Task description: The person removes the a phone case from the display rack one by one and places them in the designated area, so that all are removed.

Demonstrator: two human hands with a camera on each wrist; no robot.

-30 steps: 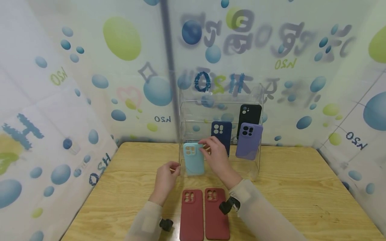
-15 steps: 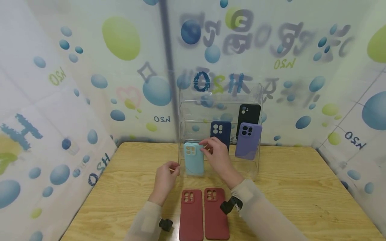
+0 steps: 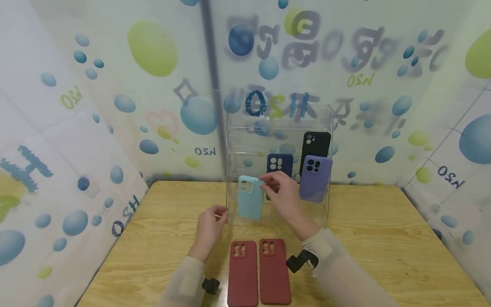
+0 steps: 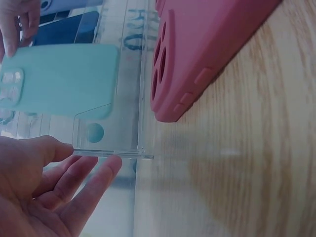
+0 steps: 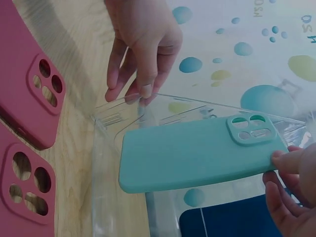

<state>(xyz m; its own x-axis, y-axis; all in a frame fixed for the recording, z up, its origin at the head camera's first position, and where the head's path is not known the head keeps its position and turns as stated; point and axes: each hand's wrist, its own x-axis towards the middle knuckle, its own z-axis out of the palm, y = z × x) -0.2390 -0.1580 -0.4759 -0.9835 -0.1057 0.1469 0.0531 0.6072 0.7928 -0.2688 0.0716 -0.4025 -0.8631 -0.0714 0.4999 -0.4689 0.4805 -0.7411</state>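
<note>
A light turquoise phone case (image 3: pixel 250 205) stands nearly upright at the lower left of a clear acrylic display rack (image 3: pixel 227 170). My right hand (image 3: pixel 284 197) pinches its upper right corner between thumb and fingers, as the right wrist view also shows on the turquoise phone case (image 5: pixel 192 158). With thumb and fingertips, my left hand (image 3: pixel 210 226) grips the rack's clear left side edge (image 4: pixel 113 153). Two dark red phone cases, one on the left (image 3: pixel 243 277) and one on the right (image 3: pixel 274 275), lie flat on the table in front of the rack.
On the rack's right part stand a black phone case (image 3: pixel 316 144), a purple phone case (image 3: pixel 316 181) and a navy phone case (image 3: pixel 279 161), partly behind my right hand. The wooden table (image 3: pixel 368 238) meets patterned walls at the back and sides.
My right hand has lifted the turquoise phone case slightly up and to the right, turning it a little. My left hand stays at the rack's edge.
</note>
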